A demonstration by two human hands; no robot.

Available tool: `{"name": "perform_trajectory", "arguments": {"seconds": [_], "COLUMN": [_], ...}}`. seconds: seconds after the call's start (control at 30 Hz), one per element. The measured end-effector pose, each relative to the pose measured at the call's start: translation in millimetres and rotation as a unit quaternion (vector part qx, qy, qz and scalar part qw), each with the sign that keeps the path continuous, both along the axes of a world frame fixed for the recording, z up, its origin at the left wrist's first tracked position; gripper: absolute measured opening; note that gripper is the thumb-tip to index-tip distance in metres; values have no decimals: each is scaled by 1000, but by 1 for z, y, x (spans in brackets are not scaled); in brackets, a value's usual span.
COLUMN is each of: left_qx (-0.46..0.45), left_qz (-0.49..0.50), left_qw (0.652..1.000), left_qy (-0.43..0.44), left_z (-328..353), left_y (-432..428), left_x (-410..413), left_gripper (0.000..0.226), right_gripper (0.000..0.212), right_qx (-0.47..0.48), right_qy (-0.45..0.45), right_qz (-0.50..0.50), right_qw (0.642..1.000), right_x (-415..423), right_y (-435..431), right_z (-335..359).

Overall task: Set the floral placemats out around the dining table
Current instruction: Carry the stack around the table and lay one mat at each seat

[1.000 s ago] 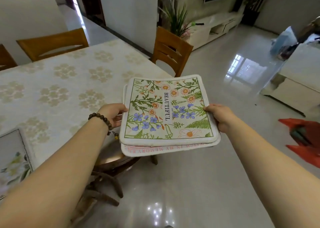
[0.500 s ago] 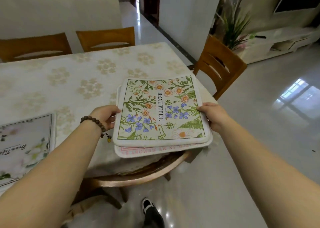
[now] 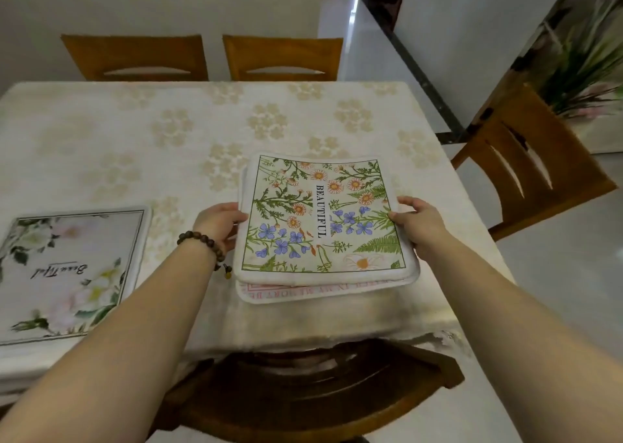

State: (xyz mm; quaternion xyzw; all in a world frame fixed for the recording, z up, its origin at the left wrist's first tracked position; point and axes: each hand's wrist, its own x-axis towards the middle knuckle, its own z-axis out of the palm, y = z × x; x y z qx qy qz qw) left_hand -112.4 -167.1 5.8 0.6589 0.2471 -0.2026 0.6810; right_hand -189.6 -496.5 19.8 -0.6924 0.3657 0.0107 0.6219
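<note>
— How far along?
— Barely begun, going by the table (image 3: 168,122). Just one placemat (image 3: 70,274) laid flat so far, at the near left place.

— And the others?
— Carried as a stack (image 3: 320,220), low over the near right part of the table, in front of a tucked-in chair (image 3: 303,392). At least two in it: daisies and blue flowers on top, and a lower mat (image 3: 303,292) with pink lettering peeking out beneath. No telling whether more are hidden between.

— Grip?
— Left hand (image 3: 219,221) closed on the stack's left edge, right hand (image 3: 416,221) closed on its right edge. Hard to say whether already resting on the cloth or held just above it.

— Left to do?
— Most of it, probably. Nothing yet before the two far chairs (image 3: 135,58) or the end chair (image 3: 526,169), and nothing released at this place either.

— Different from a moment ago?
— Yes. A second back, held out over the floor (image 3: 573,274), clear of the table. Half a second back, hanging over the table's corner. Now brought in squarely over the cloth and lower. Same two-handed hold throughout, and the laid placemat unmoved.
</note>
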Motion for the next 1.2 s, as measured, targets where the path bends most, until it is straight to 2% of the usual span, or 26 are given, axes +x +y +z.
{"name": "perform_trajectory", "arguments": {"seconds": [0.1,0.43,0.6,0.7,0.8,0.93,1.1,1.2], "left_qx": [23,152,154,144,116,88,89,78], "left_qz": [30,102,125,130,130,124,115,109], "left_qw": [999,982,980,980,984,987,989,991], "left_qy": [3,43,31,34,42,55,33,14], "left_z": [-14,-72,-83,-83,-84,-81,-63,-45], "left_y": [1,-16,-19,-19,-15,-8,-7,-5], "left_x": [7,-2,-3,-3,-3,-4,0,7], "left_gripper": [26,25,23,24,23,28,27,24], "right_gripper": [41,41,39,28,17,20,9,11], "right_qx": [-41,-139,-127,-134,-112,-72,22,64], "right_qy": [12,66,110,135,119,88,60,23], "right_qz": [24,108,109,104,76,55,11,0], "right_qw": [999,982,980,976,984,992,998,998], "right_x": [22,33,39,48,54,57,57,56], "right_y": [4,12,10,9,9,9,7,0], "right_z": [-19,-86,-95,-94,-94,-93,-75,-53]}}
